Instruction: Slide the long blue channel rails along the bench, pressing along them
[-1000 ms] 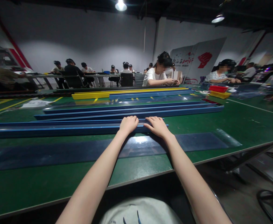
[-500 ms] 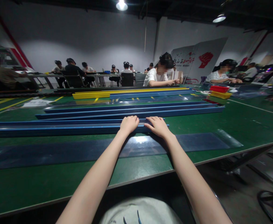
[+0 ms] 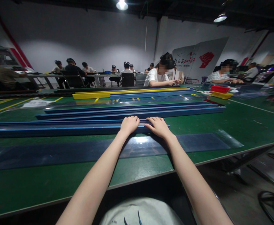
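Both hands work at the near blue channel profile [image 3: 57, 131], which lies lengthwise on the green tabletop [image 3: 197, 123] with its open side up. The profile runs out of view at the left; its right end projects just past the right hand.

The left hand [image 3: 130, 124] is laid over the profile from the near side, knuckles raised, fingers close together and bent toward the far flange. The right hand [image 3: 157, 126] sits just beside it, nearer the end, with fingers slightly spread and the thumb pointing toward the left hand. The fingertips of the left hand are hidden and the underside of the right is not shown; whether either hand pinches the flanges or only presses on them cannot be told. The hands are apart, with a short section of profile exposed between them. This placement probably steadies the end section, the tabletop bearing the weight.

A transparent plastic strip [image 3: 57, 155] lies flat between the profile and the near table edge, under the forearms. It runs roughly parallel to the profile, presumably to suit its length, and extends farther right.

Beyond the hands, further blue profiles [image 3: 132, 113] lie side by side, apparently grouped clear of the working position. Farther back are a yellow profile [image 3: 90, 96] and, at the right, a red bin [image 3: 220, 89] above a yellow bin [image 3: 221, 95]. A co-worker [image 3: 155, 78] sits across the table.
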Demonstrator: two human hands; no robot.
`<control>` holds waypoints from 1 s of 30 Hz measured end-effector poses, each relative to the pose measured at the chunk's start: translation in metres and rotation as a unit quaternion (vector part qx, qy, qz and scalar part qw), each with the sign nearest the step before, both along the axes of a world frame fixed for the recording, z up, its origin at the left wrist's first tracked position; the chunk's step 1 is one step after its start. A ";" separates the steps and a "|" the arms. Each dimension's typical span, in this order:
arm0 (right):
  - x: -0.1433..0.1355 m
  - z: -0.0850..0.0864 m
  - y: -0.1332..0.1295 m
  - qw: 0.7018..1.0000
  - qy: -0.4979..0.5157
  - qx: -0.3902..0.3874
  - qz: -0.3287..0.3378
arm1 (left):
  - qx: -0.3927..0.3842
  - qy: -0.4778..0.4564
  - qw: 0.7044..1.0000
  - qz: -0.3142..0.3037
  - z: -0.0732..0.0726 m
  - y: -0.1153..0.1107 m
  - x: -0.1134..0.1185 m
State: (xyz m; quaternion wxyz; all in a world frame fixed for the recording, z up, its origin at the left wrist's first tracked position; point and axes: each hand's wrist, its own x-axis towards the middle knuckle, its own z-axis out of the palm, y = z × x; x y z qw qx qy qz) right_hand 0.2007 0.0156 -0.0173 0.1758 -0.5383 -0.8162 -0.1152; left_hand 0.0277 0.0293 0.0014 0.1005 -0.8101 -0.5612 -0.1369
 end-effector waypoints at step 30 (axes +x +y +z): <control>0.000 0.002 -0.001 1.000 0.000 -0.018 -0.002 | -0.018 -0.009 1.000 0.004 0.002 -0.001 0.000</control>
